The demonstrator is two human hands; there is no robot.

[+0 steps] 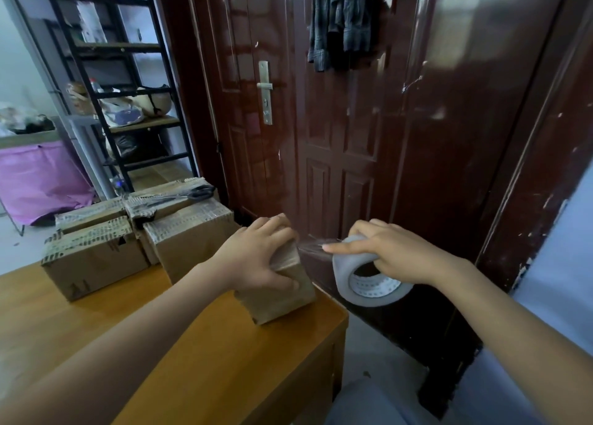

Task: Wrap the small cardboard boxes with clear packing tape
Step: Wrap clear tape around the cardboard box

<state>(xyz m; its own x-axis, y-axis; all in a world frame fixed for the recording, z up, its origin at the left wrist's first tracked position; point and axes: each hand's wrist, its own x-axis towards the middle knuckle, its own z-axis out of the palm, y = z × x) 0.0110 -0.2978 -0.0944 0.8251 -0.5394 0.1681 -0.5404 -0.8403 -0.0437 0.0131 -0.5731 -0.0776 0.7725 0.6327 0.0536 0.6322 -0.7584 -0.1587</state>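
A small cardboard box (pixel 282 299) stands at the right end of the wooden table (pixel 208 360). My left hand (pixel 256 258) grips its top, fingers curled over the far edge and thumb on the near face. Just right of the box, off the table's edge, my right hand (pixel 388 251) grips a roll of clear packing tape (pixel 362 280), fingers through its core and index finger stretched along the top. A short strip of clear tape (pixel 313 245) runs taut from the roll to the box's top right corner.
Several taped cardboard boxes (pixel 134 232) are stacked at the table's far left, with black scissors (pixel 189 194) lying on top. A dark red door (pixel 337 120) stands close behind. A black metal shelf (pixel 122 81) and a purple bag (pixel 38 187) are at the left.
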